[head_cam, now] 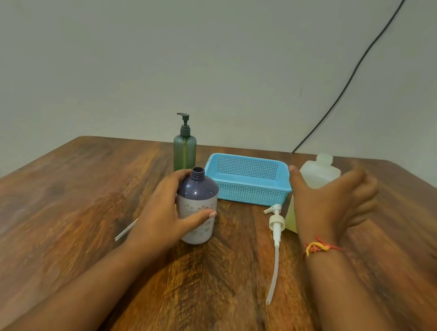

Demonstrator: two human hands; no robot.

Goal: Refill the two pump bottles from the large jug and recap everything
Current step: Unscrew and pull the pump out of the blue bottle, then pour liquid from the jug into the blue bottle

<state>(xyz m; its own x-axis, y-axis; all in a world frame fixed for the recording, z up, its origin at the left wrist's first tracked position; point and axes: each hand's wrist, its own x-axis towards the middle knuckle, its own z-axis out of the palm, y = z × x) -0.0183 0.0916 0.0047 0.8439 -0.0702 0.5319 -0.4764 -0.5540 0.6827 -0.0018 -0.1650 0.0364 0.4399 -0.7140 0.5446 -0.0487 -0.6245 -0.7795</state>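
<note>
**Item 1, purple bottle** [197, 208]: upright near the middle of the wooden table [59, 226], neck open, no pump fitted. Our left hand [163, 214] wraps its pale patterned lower half, thumb across the front and fingers curled behind. We judge it light and likely near empty, so easy to tip. A low hold on the body steadies it for pouring.

**Item 2, large jug** [319, 172]: translucent and squarish, standing at the right just beside the blue basket [247, 192]. Yellowish liquid shows in its lower part. Our right hand [328, 203] is spread wide in front of it, thumb to the left and fingers to the right, holding nothing. Motion blur leaves us unable to say whether the palm touches the wall. We expect the jug to be the heaviest piece here, with thin walls that give under a squeeze and liquid that shifts when tipped. It is best taken round the mid-body with a full wrap.

**Item 3, green pump bottle** [184, 150]: upright behind the purple bottle, pump in place, untouched.

**Item 4, white pump** [276, 226]: lying loose on the table between the purple bottle and the large jug, its long dip tube pointing toward us.

**Item 5, thin clear tube** [126, 229]: on the table, partly hidden behind our left wrist.

**Item 6, black cable** [355, 72]: running down the wall behind.
</note>
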